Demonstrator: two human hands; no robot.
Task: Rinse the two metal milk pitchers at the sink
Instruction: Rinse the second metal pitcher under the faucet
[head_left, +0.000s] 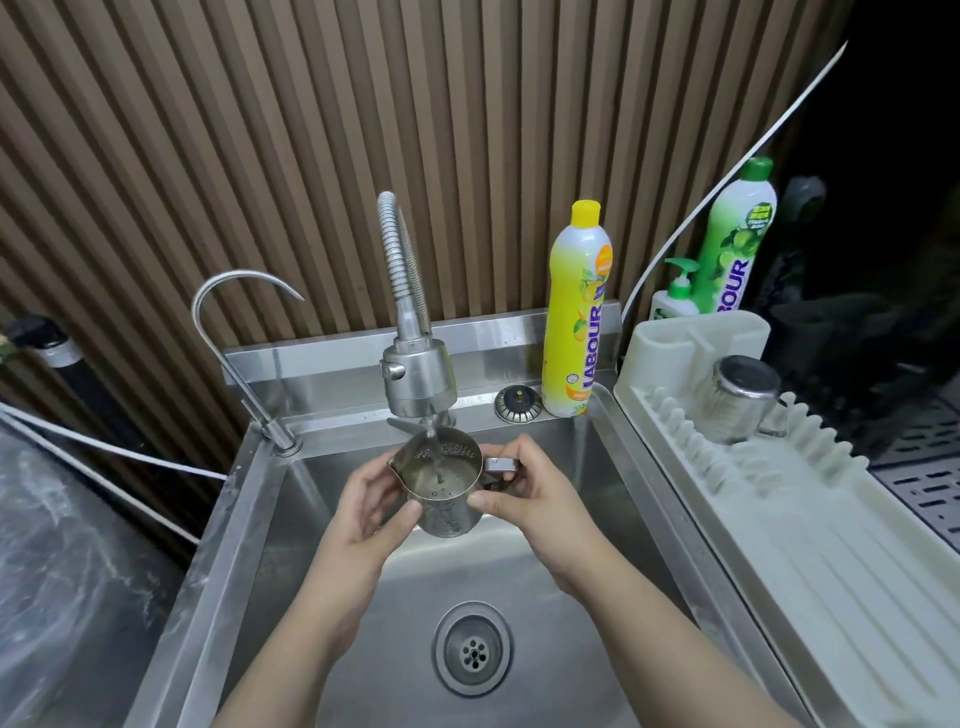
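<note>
Pitcher 1 (441, 493) is upright over the sink (597, 519) under the running tap (418, 379), gripped by my left hand (371, 506) and right hand (530, 499); pitcher 2 (743, 400) lies inverted on the rack (779, 545), so I judge 1 rinse done, 1 in progress.

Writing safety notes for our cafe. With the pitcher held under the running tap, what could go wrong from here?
The pitcher is filling under the tap; it may overflow and splash. Both the left hand and right hand grip wet metal, so it could slip and drop into the sink.
</note>
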